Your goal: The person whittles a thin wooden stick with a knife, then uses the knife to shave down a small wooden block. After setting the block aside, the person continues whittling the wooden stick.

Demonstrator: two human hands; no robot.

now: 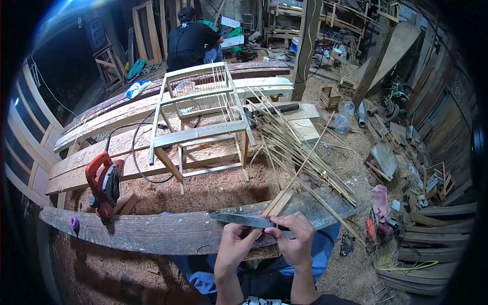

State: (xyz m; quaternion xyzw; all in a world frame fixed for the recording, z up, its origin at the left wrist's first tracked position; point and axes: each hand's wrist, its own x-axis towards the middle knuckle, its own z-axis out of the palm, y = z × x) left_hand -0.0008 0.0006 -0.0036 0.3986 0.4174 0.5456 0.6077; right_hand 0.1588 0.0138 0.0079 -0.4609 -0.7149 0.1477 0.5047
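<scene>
In the head view my right hand (296, 238) is closed around the handle end of a knife (243, 219). Its broad blade points left, across the near ends of two or so flat bamboo strips (278, 203). My left hand (236, 247) is closed on these strips just below the blade, thumb near the steel. The exact contact between blade and strip is hidden by my fingers. Under both hands runs a weathered plank (152, 232). Beyond them lies a loose pile of thin bamboo sticks (297, 147).
A slatted wooden frame (199, 131) stands on the planks ahead. To the left sits a red electric planer (104, 185) with its cord, near a purple object (74, 222). Shavings cover the ground. Another person (190, 43) sits at the back, facing away. A post (306, 51) rises behind the sticks.
</scene>
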